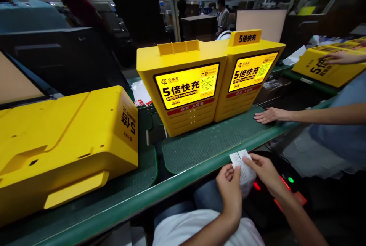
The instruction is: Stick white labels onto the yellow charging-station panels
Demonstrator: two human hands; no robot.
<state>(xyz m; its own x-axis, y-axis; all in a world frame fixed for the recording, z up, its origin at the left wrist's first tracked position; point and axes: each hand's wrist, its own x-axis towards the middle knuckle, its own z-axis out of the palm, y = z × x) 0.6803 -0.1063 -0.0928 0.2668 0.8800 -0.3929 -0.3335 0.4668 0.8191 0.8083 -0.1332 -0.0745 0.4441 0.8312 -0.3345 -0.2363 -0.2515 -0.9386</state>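
Note:
Over my lap, just off the near edge of the conveyor, I hold a white sheet of printed labels point(240, 163) between both hands. My left hand point(229, 185) pinches its left side, the other fingers curled in. At the right side, my right hand point(263, 170) grips the sheet between thumb and fingers. The print is too small to read, and the lower part of the sheet is partly behind my fingers. Beyond it, two yellow cabinets with lit screens, a left one point(183, 120) and a right one point(234, 109), stand upright side by side on the green conveyor point(197, 154).
A yellow cabinet point(94, 124) lies on its side at left. A co-worker's hand point(268, 115) rests on the belt at right; another person's hand point(340, 58) touches a yellow cabinet point(323, 68) farther back. A dark round object with red and green lights point(291, 180) sits beside my lap.

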